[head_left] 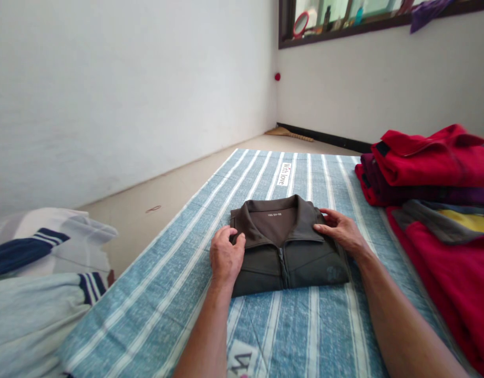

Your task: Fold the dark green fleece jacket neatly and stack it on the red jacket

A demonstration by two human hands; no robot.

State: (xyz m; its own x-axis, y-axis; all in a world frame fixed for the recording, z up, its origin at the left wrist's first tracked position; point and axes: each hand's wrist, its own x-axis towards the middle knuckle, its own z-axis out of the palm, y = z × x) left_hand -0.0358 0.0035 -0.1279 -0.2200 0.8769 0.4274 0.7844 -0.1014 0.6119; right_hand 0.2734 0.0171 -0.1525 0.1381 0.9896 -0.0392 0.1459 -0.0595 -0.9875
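A dark grey-brown zip-up jacket (pixel 261 268) lies folded into a neat rectangle, its collar at the far side and its front zip facing up. Pale printed marks show inside the neck. My left hand (pixel 226 254) has the left edge near the collar between its thumb and curled fingers. At the opposite shoulder, my right hand (pixel 342 231) pinches the right edge, thumb on top and fingertips over the far side. Beneath the jacket spreads a blue-and-white striped cloth (pixel 178 268).
Folded red and purple garments (pixel 431 163) are piled at the right, with a red garment with a grey collar (pixel 454 278) nearer me. Light clothes with navy striped cuffs (pixel 40 304) lie at the left. A white wall (pixel 127 94) rises beyond the floor.
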